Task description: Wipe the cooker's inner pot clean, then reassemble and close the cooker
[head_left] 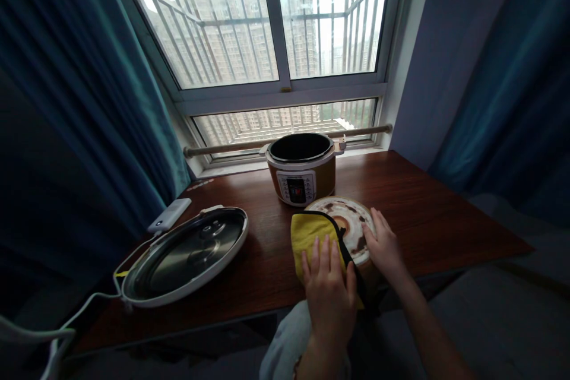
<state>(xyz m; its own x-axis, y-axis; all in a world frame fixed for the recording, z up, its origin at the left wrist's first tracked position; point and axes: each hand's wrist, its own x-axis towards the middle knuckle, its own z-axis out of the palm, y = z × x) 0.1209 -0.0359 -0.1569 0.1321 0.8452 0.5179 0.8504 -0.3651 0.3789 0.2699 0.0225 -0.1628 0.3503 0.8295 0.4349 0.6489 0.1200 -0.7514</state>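
L hand (pixel 328 291) open, palm-down on yellow cloth (pixel 310 230), R hand (pixel 386 249) open on stained round thing (pixel 350 217), prob. lid

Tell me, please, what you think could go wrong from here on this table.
The round piece, partly under the yellow cloth, lies close to the table's near edge, so a firm push from the left hand or right hand might slide it off.

The cooker just beyond stands uncovered, so dirt could perhaps drop in.

The white cable runs beside the white-rimmed round item, and a snag might tug the white box.
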